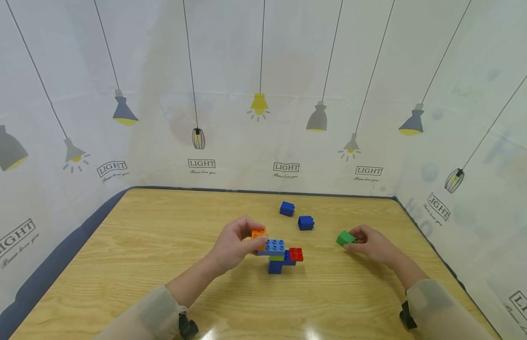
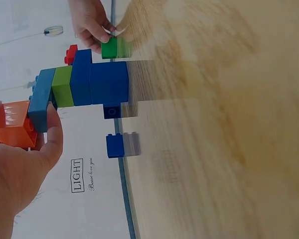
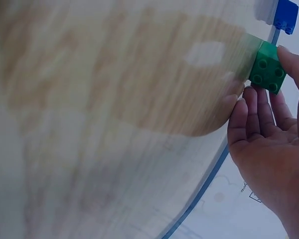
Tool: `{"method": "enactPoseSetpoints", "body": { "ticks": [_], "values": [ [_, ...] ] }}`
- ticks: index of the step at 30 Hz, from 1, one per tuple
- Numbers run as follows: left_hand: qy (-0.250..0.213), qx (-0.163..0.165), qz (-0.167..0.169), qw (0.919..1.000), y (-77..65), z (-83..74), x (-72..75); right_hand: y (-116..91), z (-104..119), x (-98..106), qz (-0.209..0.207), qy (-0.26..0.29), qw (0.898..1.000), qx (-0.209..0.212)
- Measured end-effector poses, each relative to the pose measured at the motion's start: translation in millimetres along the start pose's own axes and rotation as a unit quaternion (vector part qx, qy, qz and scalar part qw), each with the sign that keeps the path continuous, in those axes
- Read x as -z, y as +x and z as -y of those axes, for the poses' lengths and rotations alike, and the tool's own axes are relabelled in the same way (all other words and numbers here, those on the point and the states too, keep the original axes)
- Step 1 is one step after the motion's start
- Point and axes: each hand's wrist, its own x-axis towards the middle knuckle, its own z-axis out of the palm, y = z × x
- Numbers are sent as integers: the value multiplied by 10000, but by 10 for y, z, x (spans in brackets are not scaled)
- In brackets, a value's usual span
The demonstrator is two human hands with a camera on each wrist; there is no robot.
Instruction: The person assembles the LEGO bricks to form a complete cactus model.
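Observation:
My left hand (image 1: 233, 244) pinches an orange toy brick (image 1: 258, 233) between thumb and fingers, at the left end of a light blue brick (image 1: 275, 247). That light blue brick tops a small built stack, with a lime green brick (image 2: 63, 86) under it and dark blue bricks (image 2: 108, 81) below. A red brick (image 1: 296, 254) sits on the blue piece jutting out to the right. Farther right, my right hand (image 1: 371, 244) holds a green brick (image 1: 345, 238) by thumb and fingers, low at the tabletop. Its studs face the camera in the right wrist view.
Two loose blue bricks, a farther one (image 1: 287, 208) and a nearer one (image 1: 306, 223), lie beyond the stack on the wooden table (image 1: 161, 226). A pale curtain (image 1: 229, 61) printed with lamps surrounds the table's back and sides.

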Motion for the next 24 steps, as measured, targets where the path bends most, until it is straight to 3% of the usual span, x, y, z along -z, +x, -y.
{"method": "enactPoseSetpoints", "body": {
  "ticks": [13, 24],
  "values": [
    [-57, -13, 9, 10000, -7, -7, -9, -52, 47, -38, -212, 140, 9996, 141],
    [-59, -19, 22, 10000, 7, 19, 5, -88, 402, -130, -221, 819, 9937, 729]
  ]
}}
